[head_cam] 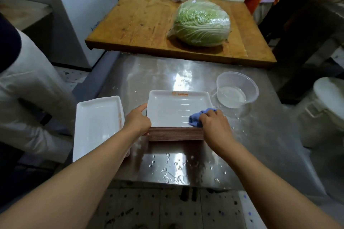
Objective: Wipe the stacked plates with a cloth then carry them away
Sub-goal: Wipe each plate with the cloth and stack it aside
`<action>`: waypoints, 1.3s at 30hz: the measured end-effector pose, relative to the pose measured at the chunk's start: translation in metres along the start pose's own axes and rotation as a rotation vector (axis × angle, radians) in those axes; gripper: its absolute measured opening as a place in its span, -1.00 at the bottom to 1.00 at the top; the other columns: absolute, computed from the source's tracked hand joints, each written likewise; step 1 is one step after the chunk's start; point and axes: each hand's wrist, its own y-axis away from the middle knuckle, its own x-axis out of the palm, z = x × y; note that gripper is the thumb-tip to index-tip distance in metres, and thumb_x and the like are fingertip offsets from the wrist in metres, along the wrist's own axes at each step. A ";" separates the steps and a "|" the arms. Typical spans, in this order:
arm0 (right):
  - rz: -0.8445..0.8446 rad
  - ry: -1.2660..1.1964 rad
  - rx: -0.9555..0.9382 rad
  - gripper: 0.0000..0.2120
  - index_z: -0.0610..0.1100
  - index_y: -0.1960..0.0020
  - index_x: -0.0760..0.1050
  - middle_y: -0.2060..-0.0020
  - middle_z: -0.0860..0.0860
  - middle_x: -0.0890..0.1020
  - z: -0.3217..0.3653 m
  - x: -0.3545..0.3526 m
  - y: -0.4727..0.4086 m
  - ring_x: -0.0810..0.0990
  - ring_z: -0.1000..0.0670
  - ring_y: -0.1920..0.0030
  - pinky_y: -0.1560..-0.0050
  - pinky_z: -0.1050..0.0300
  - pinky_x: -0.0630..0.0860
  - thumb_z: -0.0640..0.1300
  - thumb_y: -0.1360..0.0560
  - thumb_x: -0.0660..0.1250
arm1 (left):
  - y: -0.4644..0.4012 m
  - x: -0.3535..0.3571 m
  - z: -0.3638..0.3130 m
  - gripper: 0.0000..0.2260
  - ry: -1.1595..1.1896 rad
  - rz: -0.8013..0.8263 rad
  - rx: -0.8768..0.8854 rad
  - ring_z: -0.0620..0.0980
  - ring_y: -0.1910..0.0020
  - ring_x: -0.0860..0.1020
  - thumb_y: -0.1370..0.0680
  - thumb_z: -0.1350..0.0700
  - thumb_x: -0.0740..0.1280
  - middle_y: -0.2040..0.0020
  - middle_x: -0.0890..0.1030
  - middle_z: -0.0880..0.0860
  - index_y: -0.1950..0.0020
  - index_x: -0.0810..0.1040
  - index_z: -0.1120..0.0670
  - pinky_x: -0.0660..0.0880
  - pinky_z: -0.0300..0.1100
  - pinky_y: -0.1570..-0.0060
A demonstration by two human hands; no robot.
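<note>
Plates are sitting in 1 tall stack near the middle of the steel table, the top one white and showing its rectangular well. The right hand is gripping a blue cloth bunched under its curled fingers and pressing it onto the near right corner of the top plate. The left hand is bracing the stack's left side, thumb lying along the top rim and fingers wrapping down the edge. Wiping looks to be under way, with carrying not yet started.

Just left of the stack, a second white plate is lying at the table's left edge, partly overhanging it. A clear plastic bowl holding a little water is standing just beyond the stack's right corner, and water drops are beading on the steel in front.

Wet steel and wet plates are the risk: a hard wipe could be sliding the stack sideways into the overhanging plate or toppling the bowl, and damp hands may be slipping when lifting so many plates at once.
</note>
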 end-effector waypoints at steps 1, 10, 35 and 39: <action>-0.006 -0.019 -0.009 -0.65 -0.15 -0.23 0.44 -0.19 -0.10 0.47 0.000 -0.001 0.001 0.36 -0.14 -0.23 -0.16 0.08 0.29 -0.32 -0.48 0.13 | 0.000 0.001 0.000 -0.42 -0.085 -0.019 0.018 0.20 0.00 0.57 -0.46 0.36 0.20 -0.18 0.55 0.23 -0.43 0.35 -0.08 0.57 -0.08 0.08; -0.246 -0.677 0.272 -0.75 -0.25 0.19 0.60 0.27 -0.21 0.62 -0.030 -0.022 0.024 0.56 -0.25 0.28 0.25 -0.13 0.53 -0.44 -0.35 0.17 | 0.028 0.047 -0.008 -0.60 -0.782 -0.119 0.682 0.02 -0.18 0.36 -0.42 -0.15 0.41 -0.15 0.44 -0.01 -0.21 0.54 -0.03 0.34 -0.10 -0.06; -0.556 -0.948 0.331 -0.79 -0.12 0.11 0.64 0.21 -0.07 0.62 -0.028 -0.069 0.044 0.51 0.09 0.22 0.18 0.33 0.37 -0.35 -0.41 0.30 | 0.058 0.008 -0.077 -0.95 -0.414 -0.245 0.833 0.18 0.20 0.52 -0.56 0.12 0.27 0.22 0.55 0.07 0.06 0.43 0.07 0.33 -0.07 0.26; -0.685 -0.968 0.262 -0.84 -0.17 0.08 0.64 0.16 -0.10 0.62 -0.020 -0.097 0.047 0.52 0.23 0.26 0.28 0.53 0.35 -0.34 -0.44 0.32 | 0.082 -0.014 -0.085 -0.96 -0.019 -0.172 0.682 0.03 0.19 0.53 -0.55 0.18 0.28 0.21 0.58 0.03 0.09 0.49 0.10 0.43 -0.09 0.16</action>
